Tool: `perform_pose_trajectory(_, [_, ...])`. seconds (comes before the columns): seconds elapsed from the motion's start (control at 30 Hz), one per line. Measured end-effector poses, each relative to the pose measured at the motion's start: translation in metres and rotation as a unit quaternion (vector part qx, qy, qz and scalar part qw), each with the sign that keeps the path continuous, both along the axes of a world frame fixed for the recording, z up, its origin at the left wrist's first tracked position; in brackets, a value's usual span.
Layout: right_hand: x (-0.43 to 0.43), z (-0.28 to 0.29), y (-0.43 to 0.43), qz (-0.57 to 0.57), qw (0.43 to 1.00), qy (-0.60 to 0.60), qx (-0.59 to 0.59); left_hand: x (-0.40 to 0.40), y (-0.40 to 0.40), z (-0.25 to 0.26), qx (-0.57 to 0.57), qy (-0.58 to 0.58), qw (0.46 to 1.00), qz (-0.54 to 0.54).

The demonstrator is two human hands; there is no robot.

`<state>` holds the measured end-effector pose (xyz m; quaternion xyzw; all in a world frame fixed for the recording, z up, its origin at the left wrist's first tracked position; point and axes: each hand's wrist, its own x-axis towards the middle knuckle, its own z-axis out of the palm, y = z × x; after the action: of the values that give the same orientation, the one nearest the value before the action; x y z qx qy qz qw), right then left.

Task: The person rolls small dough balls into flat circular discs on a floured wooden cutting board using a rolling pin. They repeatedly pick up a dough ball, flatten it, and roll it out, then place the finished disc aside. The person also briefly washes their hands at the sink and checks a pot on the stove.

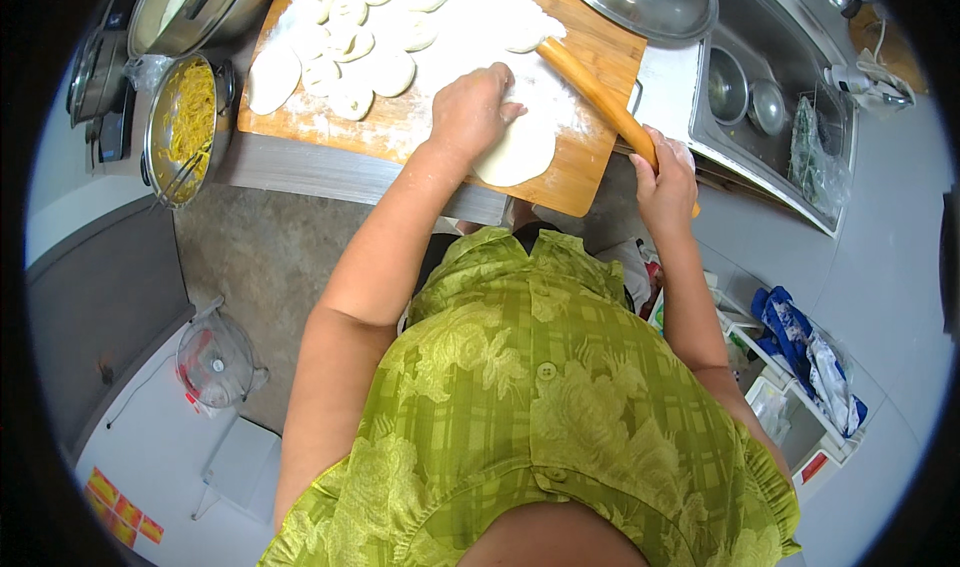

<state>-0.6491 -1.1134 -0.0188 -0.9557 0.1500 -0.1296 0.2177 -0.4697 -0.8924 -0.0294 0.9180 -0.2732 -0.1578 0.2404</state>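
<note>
My left hand (476, 109) is curled over the upper left part of a flat, round dough sheet (517, 153). Its fingertips are hidden, so whether they grip the dough cannot be seen. The sheet lies near the front edge of a floured wooden board (577, 192). In my right hand (667, 180) is the near end of a wooden rolling pin (596, 101). The pin slants across the board's right side, its far end beside a floured dough piece (523, 40). Several dough pieces (392, 74) lie at the board's left, with an oval flattened one (274, 79) outermost.
Left of the board stands a metal pot (225, 128) of yellow shreds with tongs (180, 180) in it. A larger steel pot (255, 4) is behind. At the right are a metal lid (645, 0) and a sink (757, 41) with bowls. A shelf rack (780, 387) stands below right.
</note>
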Motion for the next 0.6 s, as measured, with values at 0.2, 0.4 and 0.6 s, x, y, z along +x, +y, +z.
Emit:
perform_pose_trajectory(0.2, [0.000, 0.006, 0.018, 0.016, 0.998, 0.030, 0.048, -0.005, 0.030, 0.004, 0.009, 0.084, 0.982, 0.169])
perform_pose_trajectory(0.4, [0.007, -0.003, 0.048, 0.122, 0.991, 0.061, 0.012, -0.045, 0.059, 0.003, -0.157, 0.112, 0.940, 0.283])
perform_pose_trajectory(0.6, [0.005, -0.008, 0.068, 0.145, 0.978, 0.143, 0.035, -0.055, 0.085, -0.013, -0.049, -0.172, 0.984, 0.002])
